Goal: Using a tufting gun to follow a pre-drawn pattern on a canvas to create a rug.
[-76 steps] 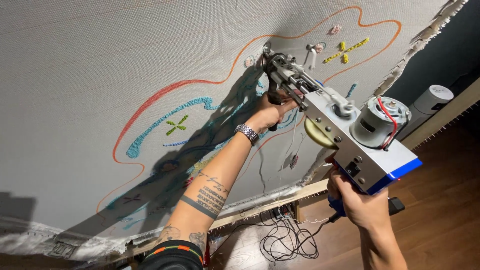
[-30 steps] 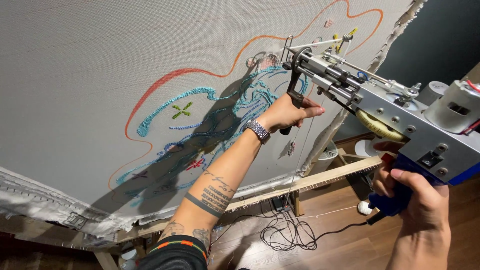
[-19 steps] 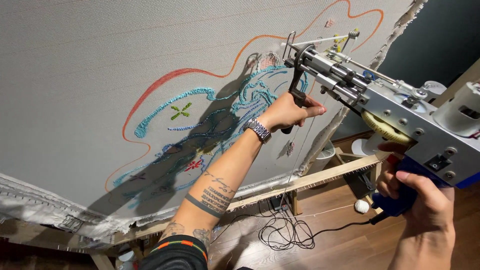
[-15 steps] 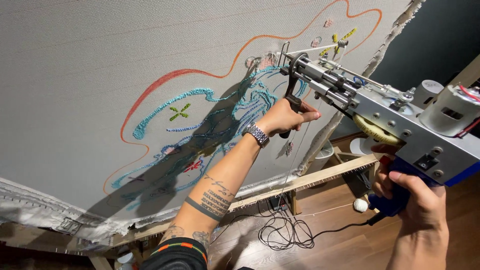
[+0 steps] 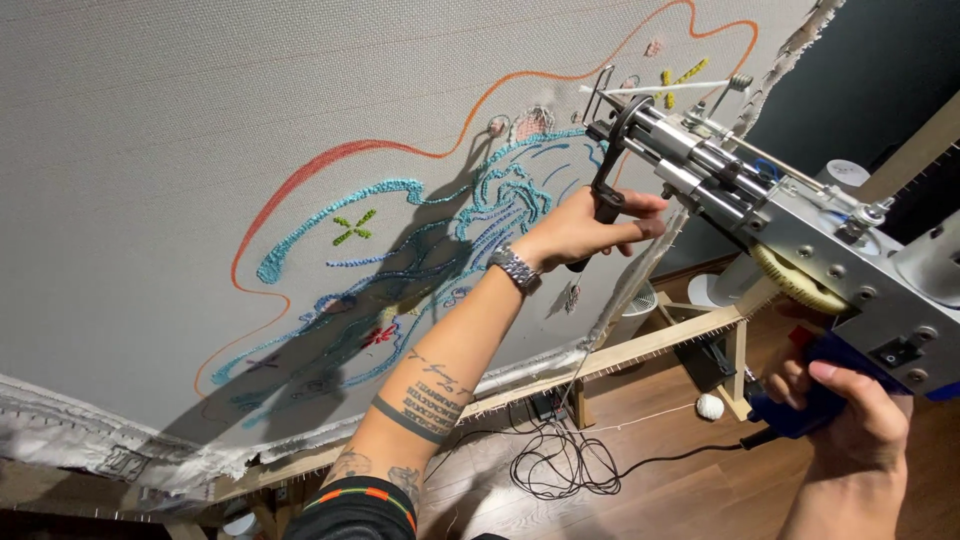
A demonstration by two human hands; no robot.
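looking at the largest thing first, i have the grey tufting cloth (image 5: 200,130) stretched on its wooden frame (image 5: 640,350), carrying an orange outline and teal yarn lines (image 5: 400,190). next down in size is the tufting gun (image 5: 770,220), which has swung up and left since a couple of seconds ago; its needle end now sits right at the cloth near the teal loops, so i judge the pass along that line is lined up. my left hand (image 5: 585,228) is closed around the black front handle; my right hand (image 5: 835,410) is wrapped on the blue rear grip. a black cable (image 5: 560,465) lies coiled on the floor, with a small white yarn ball (image 5: 709,406) near it.
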